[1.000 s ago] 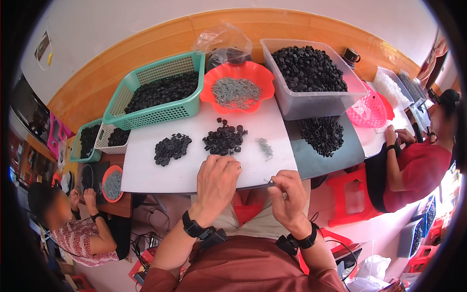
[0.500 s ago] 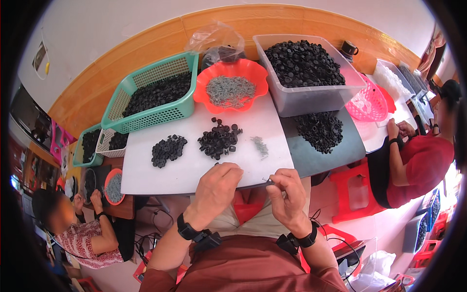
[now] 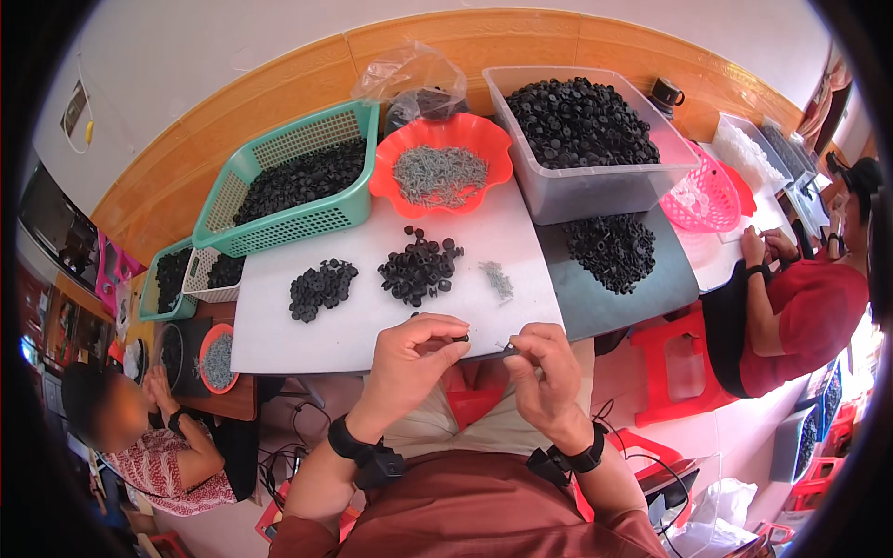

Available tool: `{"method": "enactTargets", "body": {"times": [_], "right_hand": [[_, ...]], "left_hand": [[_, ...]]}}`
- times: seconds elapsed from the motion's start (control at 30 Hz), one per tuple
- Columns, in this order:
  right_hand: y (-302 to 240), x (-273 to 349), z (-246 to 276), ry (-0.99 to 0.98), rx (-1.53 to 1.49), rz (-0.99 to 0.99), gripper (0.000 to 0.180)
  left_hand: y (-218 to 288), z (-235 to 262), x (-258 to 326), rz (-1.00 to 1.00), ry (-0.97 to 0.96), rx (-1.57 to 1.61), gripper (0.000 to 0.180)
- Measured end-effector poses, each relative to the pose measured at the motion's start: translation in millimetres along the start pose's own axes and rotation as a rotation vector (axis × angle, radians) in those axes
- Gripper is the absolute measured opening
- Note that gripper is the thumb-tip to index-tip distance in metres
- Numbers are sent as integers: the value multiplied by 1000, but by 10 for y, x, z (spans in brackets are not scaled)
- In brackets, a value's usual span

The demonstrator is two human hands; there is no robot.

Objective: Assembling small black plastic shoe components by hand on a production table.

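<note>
My left hand (image 3: 415, 359) is closed in a pinch on a small black plastic part (image 3: 461, 338), just over the front edge of the white board. Facing it, my right hand (image 3: 547, 372) pinches another small dark part (image 3: 510, 349) with a thin metal screw pointing out of it. A short gap separates the two held pieces. Beyond my hands, on the board (image 3: 372, 344), lie a heap of black round caps (image 3: 419, 268), a heap of flatter black pieces (image 3: 322, 289) to the left and a small pile of silver screws (image 3: 498, 281) to the right.
Behind the heaps stand a green basket (image 3: 307, 221) of black parts, a red scalloped bowl (image 3: 493, 139) of screws and a clear bin (image 3: 605, 191) of black pieces. More black parts (image 3: 611, 253) lie on the dark board. One person (image 3: 177, 446) sits left, another (image 3: 800, 298) right.
My left hand has turned, its thumb and fingertips now showing with the small black part between them. The right hand has barely moved. The person on the left has brought their hands together.
</note>
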State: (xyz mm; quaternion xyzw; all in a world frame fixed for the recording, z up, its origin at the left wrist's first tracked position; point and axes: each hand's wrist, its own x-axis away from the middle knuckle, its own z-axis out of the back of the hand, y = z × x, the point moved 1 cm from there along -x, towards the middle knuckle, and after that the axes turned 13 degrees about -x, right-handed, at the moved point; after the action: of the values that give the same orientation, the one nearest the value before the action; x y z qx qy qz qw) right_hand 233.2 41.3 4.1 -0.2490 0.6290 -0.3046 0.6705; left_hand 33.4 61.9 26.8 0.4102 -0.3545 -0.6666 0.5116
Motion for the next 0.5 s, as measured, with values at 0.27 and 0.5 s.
{"method": "enactTargets", "body": {"times": [0.27,0.5], "right_hand": [[-3,-42,-66,-21,-12,26,23],[-10,-40,-101,-40,10,18,27]], "left_hand": [[-57,32,54,253,-127,507,20],[-83,35,100,371,-157,801,18]]}}
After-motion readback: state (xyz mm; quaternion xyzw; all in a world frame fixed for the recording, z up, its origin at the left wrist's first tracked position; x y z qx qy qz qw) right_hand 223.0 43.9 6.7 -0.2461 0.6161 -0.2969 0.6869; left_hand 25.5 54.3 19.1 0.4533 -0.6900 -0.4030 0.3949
